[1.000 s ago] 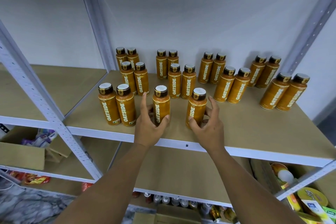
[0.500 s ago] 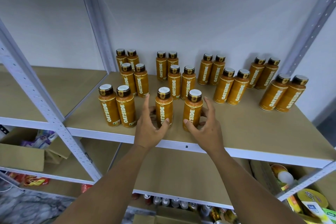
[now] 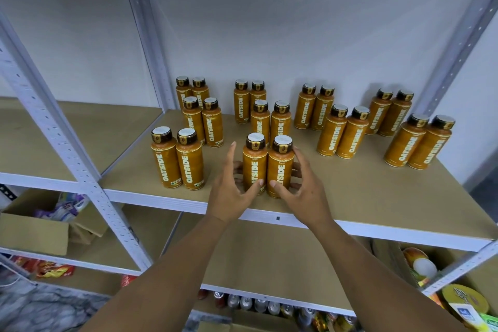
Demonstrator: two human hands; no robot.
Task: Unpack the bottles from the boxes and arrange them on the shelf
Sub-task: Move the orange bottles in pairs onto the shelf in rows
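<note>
both hands are busy at the front middle of the shelf (image 3: 377,197) here. the left hand (image 3: 230,194) is cupping the left bottle (image 3: 254,167): the thumb is pressing low on the front of the label and the lower fingers are curling round the bottle's left side. the index finger is sticking straight up on its own, clear of the bottle. so that grip is wrapping the bottle, not spread flat.

the right hand (image 3: 303,194) is doing the mirror image on the right bottle (image 3: 280,170), thumb lying low on the label, fingers curling round the right side and the back. that grip is holding its bottle too.

the two bottles are standing upright and touching side by side, near the front edge of the shelf, with the oatside labels facing the camera.

the other bottles (image 3: 353,135) are all sitting upright in pairs. one front left pair (image 3: 177,160) is standing near the left hand, and more pairs are lining up behind and off to the right, all the way back to the white wall (image 3: 296,21).

lower down on the left, a cardboard box (image 3: 32,234) is sitting open with packets in it. a row of cans (image 3: 258,303) is showing on the level under the arms.
</note>
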